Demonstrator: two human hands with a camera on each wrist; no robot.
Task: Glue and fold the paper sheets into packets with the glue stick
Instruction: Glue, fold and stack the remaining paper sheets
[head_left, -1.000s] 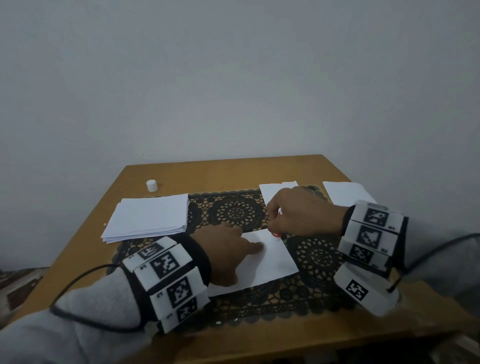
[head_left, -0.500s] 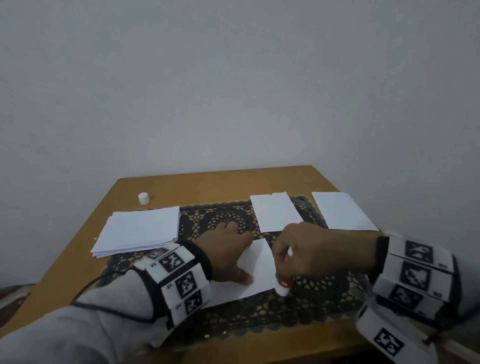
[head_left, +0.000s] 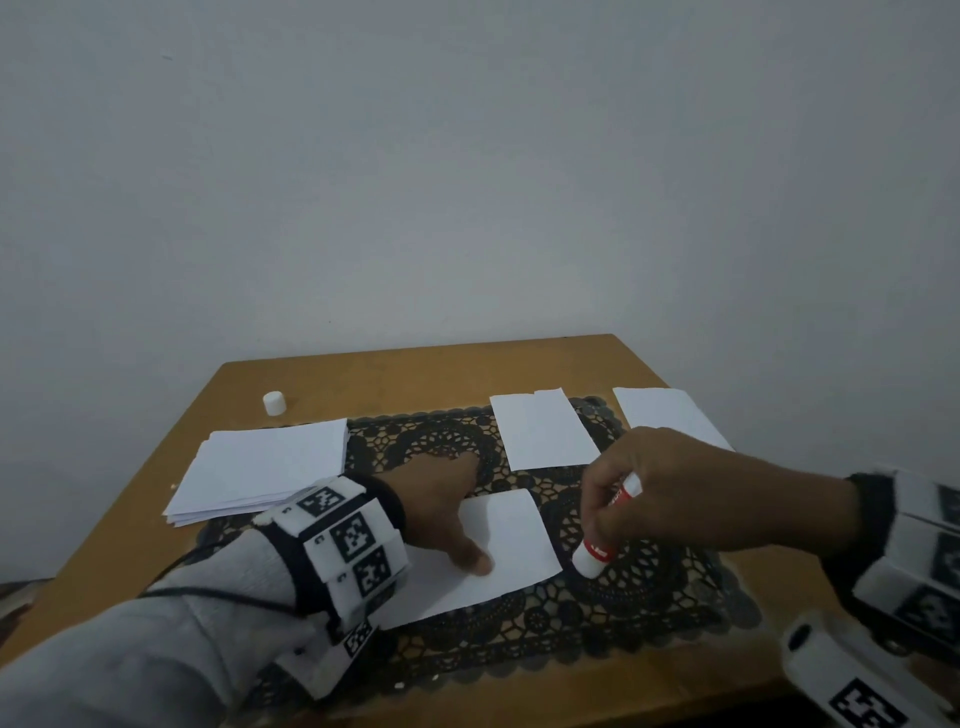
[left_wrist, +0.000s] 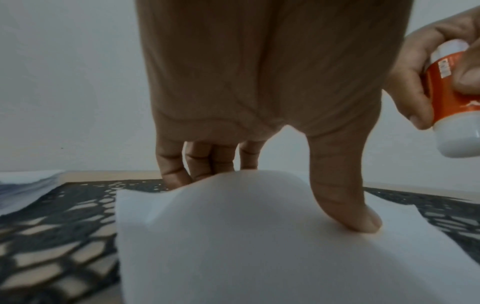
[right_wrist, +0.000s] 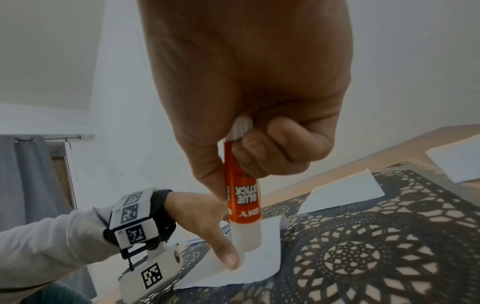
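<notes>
Right hand (head_left: 670, 493), fingers gripping the glue stick (head_left: 597, 551), has apparently lifted off the sheet (head_left: 511, 540) beneath the left hand's (head_left: 441, 504) flat fingers, ready for folding.

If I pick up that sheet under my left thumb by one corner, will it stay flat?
Probably not. The sheet already humps up beside the thumb, so it looks thin and floppy. It likely weighs little and may slide on the mat.

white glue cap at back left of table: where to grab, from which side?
Pinch the glue cap across its round side wall, coming from above. It stands alone on the bare table, behind the paper stack, so nothing blocks a top-down pinch. Probably light.
</notes>
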